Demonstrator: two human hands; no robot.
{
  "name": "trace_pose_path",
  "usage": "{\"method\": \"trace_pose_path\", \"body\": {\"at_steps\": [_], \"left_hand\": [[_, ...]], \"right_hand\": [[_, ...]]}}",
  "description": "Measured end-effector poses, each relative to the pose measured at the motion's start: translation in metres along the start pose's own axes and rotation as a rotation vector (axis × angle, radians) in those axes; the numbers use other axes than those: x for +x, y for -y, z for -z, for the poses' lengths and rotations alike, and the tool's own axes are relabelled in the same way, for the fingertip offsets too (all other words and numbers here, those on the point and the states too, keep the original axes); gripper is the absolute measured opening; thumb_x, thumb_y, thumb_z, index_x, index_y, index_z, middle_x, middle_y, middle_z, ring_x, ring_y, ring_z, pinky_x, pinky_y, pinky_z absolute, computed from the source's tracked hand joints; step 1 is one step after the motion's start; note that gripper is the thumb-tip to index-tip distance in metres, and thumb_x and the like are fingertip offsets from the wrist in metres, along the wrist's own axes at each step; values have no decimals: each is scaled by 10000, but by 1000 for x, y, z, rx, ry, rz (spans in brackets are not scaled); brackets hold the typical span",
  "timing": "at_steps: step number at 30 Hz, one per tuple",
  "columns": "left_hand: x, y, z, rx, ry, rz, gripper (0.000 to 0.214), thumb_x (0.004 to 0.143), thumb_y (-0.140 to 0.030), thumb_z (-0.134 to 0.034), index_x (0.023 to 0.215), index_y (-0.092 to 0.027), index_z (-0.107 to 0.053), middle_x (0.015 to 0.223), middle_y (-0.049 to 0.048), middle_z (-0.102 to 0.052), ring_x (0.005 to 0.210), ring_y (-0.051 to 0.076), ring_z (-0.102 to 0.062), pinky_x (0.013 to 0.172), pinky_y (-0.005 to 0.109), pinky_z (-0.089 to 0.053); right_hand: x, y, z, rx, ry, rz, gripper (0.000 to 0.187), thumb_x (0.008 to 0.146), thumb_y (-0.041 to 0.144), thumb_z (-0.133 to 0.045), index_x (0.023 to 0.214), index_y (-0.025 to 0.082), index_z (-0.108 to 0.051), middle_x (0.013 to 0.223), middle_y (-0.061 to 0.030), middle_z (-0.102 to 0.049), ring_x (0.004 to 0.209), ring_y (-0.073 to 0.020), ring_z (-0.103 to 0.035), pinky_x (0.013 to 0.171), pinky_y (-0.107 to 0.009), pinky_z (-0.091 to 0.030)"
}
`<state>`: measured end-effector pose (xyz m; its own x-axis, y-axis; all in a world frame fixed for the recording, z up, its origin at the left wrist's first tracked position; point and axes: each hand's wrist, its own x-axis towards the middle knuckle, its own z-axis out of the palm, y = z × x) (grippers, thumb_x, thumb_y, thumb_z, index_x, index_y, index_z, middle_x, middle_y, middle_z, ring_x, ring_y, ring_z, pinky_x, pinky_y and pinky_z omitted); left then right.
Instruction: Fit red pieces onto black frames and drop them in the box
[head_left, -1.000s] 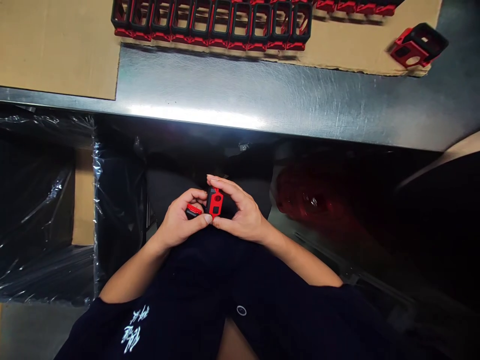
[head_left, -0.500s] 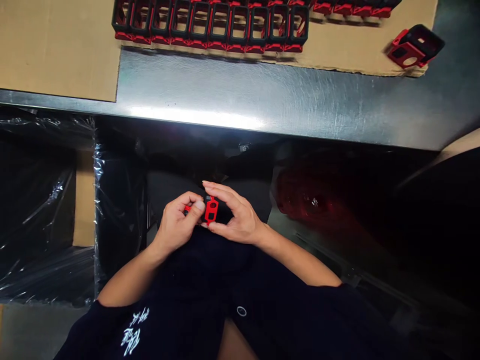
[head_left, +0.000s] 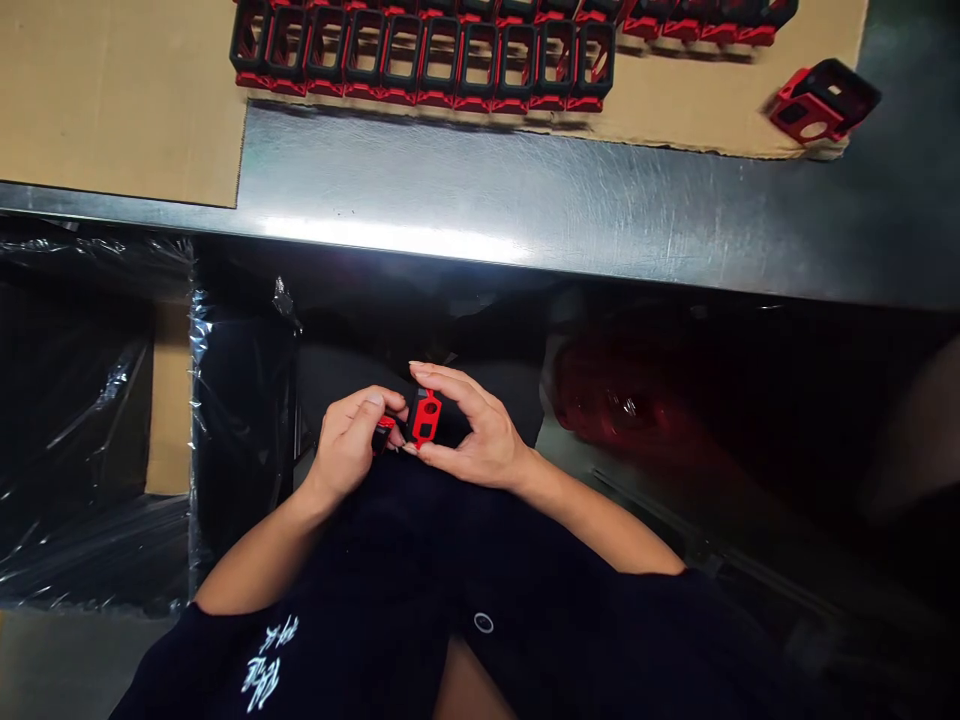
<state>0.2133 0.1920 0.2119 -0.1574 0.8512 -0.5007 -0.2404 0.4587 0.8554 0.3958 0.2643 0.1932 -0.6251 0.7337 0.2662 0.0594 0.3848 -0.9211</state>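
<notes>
Both my hands are low in my lap, below the edge of the steel table [head_left: 480, 200]. My right hand [head_left: 472, 435] pinches a small red-and-black plastic part [head_left: 424, 418] between thumb and fingers, its red face with two holes turned up. My left hand [head_left: 352, 445] is curled beside it, fingers closed on a second small red piece [head_left: 385, 424] that is mostly hidden. The two pieces are close together, nearly touching.
A row of several finished red-and-black frames [head_left: 420, 55] stands on cardboard [head_left: 112, 90] at the table's far side. One more frame [head_left: 821, 100] lies alone at the right. A plastic-lined box [head_left: 90, 420] sits at my left; a bag of red parts [head_left: 622, 400] at my right.
My hands have stayed in my lap. The part in my right hand has been turned slightly and brought closer to the piece in my left hand.
</notes>
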Motion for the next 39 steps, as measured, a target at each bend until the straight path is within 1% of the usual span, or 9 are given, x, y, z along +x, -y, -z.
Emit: {"method": "trace_pose_path", "body": {"at_steps": [5,11,14,16,23,28,31,35,39], "left_hand": [[-5,-2,1,118,124,-55,475,855,-506,-727,1185,-164,-710,921,68,-746,713,180,-685,661,280,-556],[-5,-10,-3,392,12,-188,419,789,-360,-817,1173,-211,-739,981,52,-764,780,170,-685,754,287,-567],[-3,-11,1,534,7,-340,422,776,-334,-827,1177,-236,-737,1023,54,-755,787,168,-683,774,304,-579],[-2,-11,3,601,36,-427,388,801,-314,-806,1175,-244,-734,1038,57,-747,796,167,-690,766,303,-589],[-2,-9,4,665,15,-661,379,845,-192,-755,1216,-255,-705,1125,83,-729,969,206,-727,773,299,-622],[1,-3,8,747,-8,-739,377,849,-150,-726,1207,-268,-703,1237,92,-715,1073,241,-723,835,335,-634],[1,-3,11,686,4,-714,526,852,-162,-724,1357,-261,-613,1366,128,-649,936,197,-715,767,320,-624],[0,1,12,481,112,-632,687,894,-350,-697,1526,-250,-448,1442,185,-571,790,145,-670,716,323,-615],[-2,8,7,423,120,-612,858,808,-490,-800,1544,-251,-429,1468,207,-555,885,192,-705,746,330,-626]], "right_hand": [[-1,-3,-4,-8,-6,-27,744,795,241,-801,1470,288,-491,1452,-122,-628,1333,-297,-623,1111,-506,-533],[2,5,12,35,38,-86,712,786,260,-791,1446,267,-525,1476,-141,-588,1363,-317,-579,1097,-519,-528],[0,10,25,275,40,-306,439,845,344,-750,1261,235,-661,1126,-96,-715,978,-238,-717,800,-377,-623],[-1,12,29,438,46,-449,333,891,411,-715,1158,213,-702,848,-28,-680,697,-156,-656,619,-290,-563],[0,19,22,558,-25,-560,316,825,462,-805,979,209,-697,817,-14,-677,675,-132,-618,591,-255,-516],[3,22,16,471,-3,-431,184,768,339,-872,851,218,-760,859,-23,-666,649,-124,-612,507,-237,-502],[3,20,12,339,-30,-277,122,794,295,-858,870,231,-787,883,-33,-701,716,-148,-669,606,-278,-579],[1,15,10,120,-72,-93,94,824,261,-842,893,216,-797,939,-65,-730,834,-181,-716,747,-327,-612],[1,10,7,-70,-78,92,68,833,253,-834,853,212,-784,924,-78,-744,832,-202,-709,723,-349,-597]]}}
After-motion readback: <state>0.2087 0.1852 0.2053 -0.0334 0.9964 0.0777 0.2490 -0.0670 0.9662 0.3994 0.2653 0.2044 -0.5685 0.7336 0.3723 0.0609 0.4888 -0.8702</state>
